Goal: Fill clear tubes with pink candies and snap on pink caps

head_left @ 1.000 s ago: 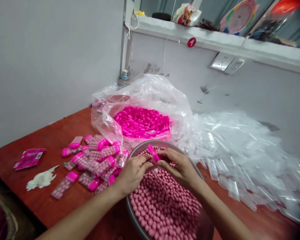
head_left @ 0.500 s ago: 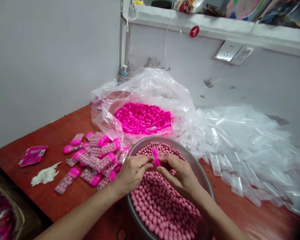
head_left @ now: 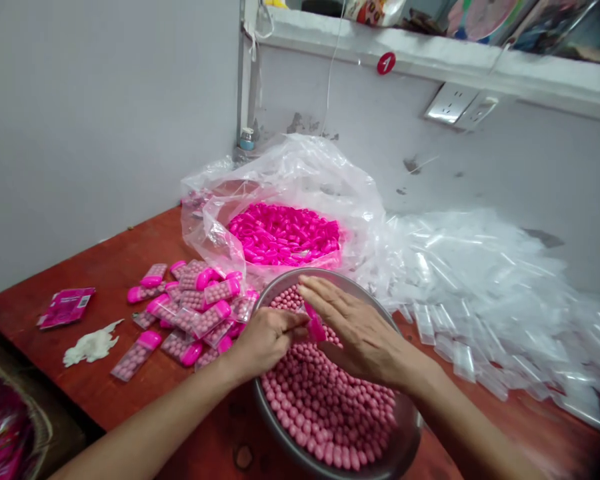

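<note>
Over a metal bowl (head_left: 413, 440) of pink beads (head_left: 325, 407), my left hand (head_left: 265, 341) pinches a small container with a pink cap (head_left: 315, 327). Its clear body is mostly hidden behind my fingers. My right hand (head_left: 363, 333) is open, its fingers stretched out flat, with the palm side against the pink cap. Left of the bowl lies a heap of bead-filled clear containers (head_left: 200, 322) with pink caps. Behind the bowl, an opened plastic bag (head_left: 300, 167) holds many loose pink caps (head_left: 285, 233).
Clear, uncapped containers (head_left: 464, 361) spill from a large pile on the right. A pink packet (head_left: 67, 307) and a white scrap (head_left: 91, 343) lie on the red table (head_left: 45, 270) at left. A box with pink packets (head_left: 3, 427) stands at lower left. A shelf (head_left: 430, 63) crosses above.
My right hand has let go of its finger grip near the cap and flattened out, its palm now against it. My left hand keeps its pinch in nearly the same place.
</note>
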The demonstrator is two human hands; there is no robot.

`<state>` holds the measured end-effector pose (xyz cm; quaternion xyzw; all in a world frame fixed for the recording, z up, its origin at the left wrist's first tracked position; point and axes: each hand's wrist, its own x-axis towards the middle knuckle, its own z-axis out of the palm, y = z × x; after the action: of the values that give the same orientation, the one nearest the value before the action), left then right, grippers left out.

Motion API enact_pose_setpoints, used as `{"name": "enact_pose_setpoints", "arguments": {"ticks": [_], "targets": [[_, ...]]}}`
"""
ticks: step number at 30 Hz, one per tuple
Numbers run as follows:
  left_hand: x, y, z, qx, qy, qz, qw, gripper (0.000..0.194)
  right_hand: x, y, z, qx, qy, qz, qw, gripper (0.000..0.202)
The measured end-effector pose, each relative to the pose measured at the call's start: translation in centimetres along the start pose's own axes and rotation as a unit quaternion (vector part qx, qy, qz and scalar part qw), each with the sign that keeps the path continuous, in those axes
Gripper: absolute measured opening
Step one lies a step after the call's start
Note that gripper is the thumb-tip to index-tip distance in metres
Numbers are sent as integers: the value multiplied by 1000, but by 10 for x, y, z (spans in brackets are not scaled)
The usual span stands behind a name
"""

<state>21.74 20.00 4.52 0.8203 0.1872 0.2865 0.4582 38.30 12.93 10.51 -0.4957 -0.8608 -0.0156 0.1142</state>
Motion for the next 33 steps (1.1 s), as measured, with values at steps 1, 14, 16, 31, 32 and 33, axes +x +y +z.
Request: {"name": "enact_pose_setpoints", "arguments": {"ticks": [1,14,16,31,32,33], "targets": [[0,1,-1,-27,4,-11,1000,20,2,0,-5,-18,-20,-19,999,62],[8,1,-4,-107,183,-130,969,26,7,-9,47,-102,123,160,974,77],[8,0,-3,-102,185,-129,969,26,14,-9,52,-111,140,166,970,71],[11,-8,-5,-175,211,-113,955,30,20,14,45,-32,99,120,987,84],[10,-10,-9,-199,222,-117,947,32,19,18,40,-13,88,129,988,88],[9,-13,-16,-217,237,-124,939,34,16,23,35,1,83,145,986,87]]}}
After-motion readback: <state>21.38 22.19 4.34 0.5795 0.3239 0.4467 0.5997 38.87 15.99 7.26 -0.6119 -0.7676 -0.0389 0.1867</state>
